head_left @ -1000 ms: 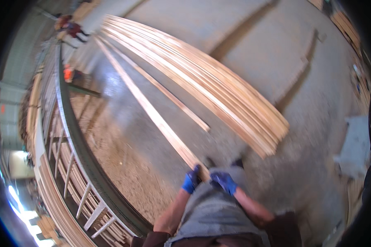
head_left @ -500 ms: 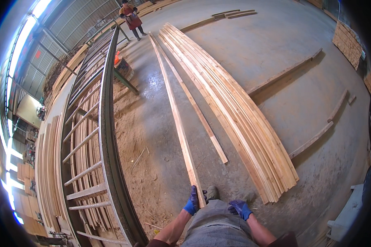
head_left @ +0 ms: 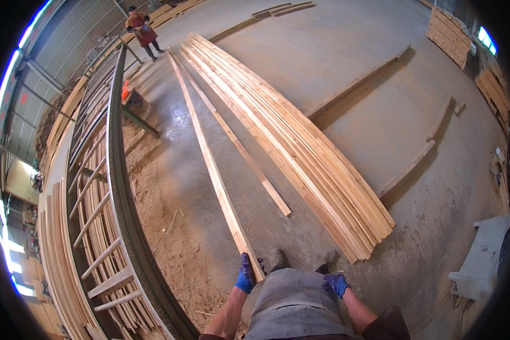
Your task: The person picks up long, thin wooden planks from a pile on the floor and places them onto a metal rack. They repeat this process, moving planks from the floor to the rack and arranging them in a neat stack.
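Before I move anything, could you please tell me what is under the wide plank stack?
Wooden beams run up to the plank stack from the right, apparently passing beneath; everything directly underneath is covered.

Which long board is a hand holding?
The single board immediately left of the loose strip: the left hand grips its near end but touches neither that strip nor the stacked boards.

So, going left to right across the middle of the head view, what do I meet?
Metal rack with rungs, sawdust, plank held by the left hand, lone strip, stack of boards, grey-brown timber.
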A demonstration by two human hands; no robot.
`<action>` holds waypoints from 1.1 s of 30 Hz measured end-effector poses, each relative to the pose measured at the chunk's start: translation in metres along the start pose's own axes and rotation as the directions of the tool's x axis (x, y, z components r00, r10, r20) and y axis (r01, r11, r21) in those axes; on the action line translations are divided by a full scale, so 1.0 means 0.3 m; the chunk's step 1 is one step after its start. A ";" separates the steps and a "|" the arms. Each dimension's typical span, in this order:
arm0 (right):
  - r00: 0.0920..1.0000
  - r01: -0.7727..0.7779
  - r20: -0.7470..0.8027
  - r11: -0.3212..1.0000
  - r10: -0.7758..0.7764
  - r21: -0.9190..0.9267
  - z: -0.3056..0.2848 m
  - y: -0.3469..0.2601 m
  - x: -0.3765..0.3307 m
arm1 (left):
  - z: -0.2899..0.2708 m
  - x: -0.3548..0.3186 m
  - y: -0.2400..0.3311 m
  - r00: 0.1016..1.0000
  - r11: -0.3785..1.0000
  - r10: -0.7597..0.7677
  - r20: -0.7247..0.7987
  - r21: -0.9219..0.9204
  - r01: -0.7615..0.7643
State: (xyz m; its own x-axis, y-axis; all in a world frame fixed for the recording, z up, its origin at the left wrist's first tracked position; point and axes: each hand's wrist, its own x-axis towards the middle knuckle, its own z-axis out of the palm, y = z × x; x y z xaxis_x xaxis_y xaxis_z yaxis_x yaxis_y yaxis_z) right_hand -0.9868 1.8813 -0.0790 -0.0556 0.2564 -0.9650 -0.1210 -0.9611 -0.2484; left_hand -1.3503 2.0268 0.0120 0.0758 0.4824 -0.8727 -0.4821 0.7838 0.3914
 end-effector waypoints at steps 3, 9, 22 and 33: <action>1.000 0.012 -0.022 0.996 -0.010 0.093 -0.033 0.051 0.030 | 0.012 0.009 -0.006 1.000 1.000 -0.005 0.002 0.023 0.005; 0.991 0.134 -0.035 0.881 -0.132 0.454 -0.087 0.180 0.132 | 0.022 0.049 -0.026 0.998 0.994 0.063 -0.008 0.094 -0.062; 0.931 0.019 -0.311 0.824 0.192 0.566 -0.099 0.481 -0.083 | -0.074 0.183 -0.148 0.995 0.972 -0.065 -0.076 0.220 0.080; 0.889 0.032 -0.432 0.918 0.155 0.395 -0.504 0.644 0.497 | -0.104 0.306 -0.358 0.961 0.961 0.040 -0.273 0.275 0.038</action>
State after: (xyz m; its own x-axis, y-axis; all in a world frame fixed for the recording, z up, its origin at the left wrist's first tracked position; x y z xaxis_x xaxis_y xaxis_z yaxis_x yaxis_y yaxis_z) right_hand -0.8687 1.7183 -0.2835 0.3598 0.0348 -0.9324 -0.5043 -0.8335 -0.2257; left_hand -1.3187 1.9745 -0.1192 -0.1845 0.3885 -0.9028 -0.2200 0.8789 0.4232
